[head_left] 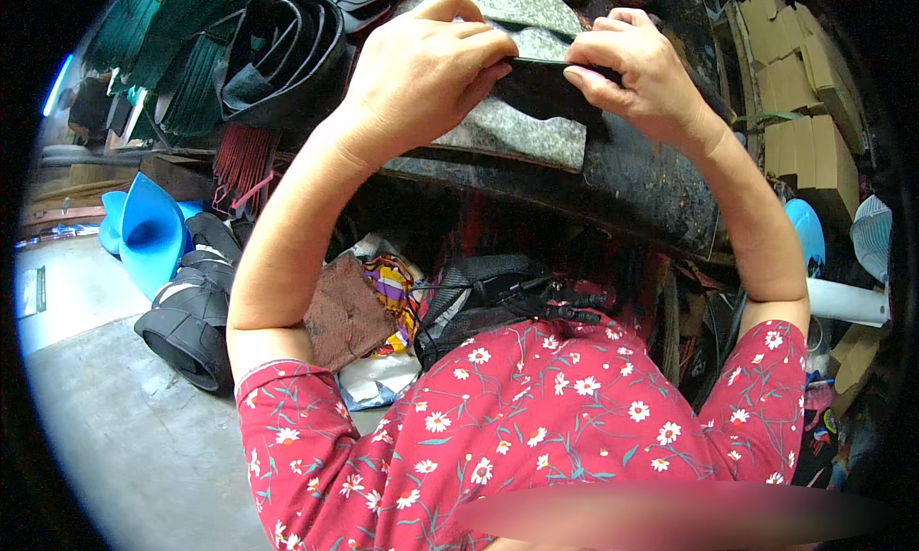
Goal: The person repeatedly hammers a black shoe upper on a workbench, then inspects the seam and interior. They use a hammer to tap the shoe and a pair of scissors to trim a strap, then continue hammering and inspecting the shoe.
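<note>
Above the dark workbench [641, 192], both my hands grip a thin black strip-like piece [542, 80] stretched between them. My left hand [431, 65] is closed on its left end, with thumb and fingers bent together. At its right end my right hand [634, 72] pinches it between thumb and curled fingers. The piece's full shape is partly hidden by my fingers. Grey speckled sheet pieces [536, 135] with a wavy edge lie on the bench just below it. More grey speckled material [531, 7] shows beyond my hands.
Left of my left hand stands a coiled black band [282, 63], with bundled green strips [158, 48] behind it. Red strips [244, 163] hang below. Cardboard boxes [814, 163] are stacked at right. Blue curved sheets [153, 227] and black rolled pieces [191, 326] sit at lower left.
</note>
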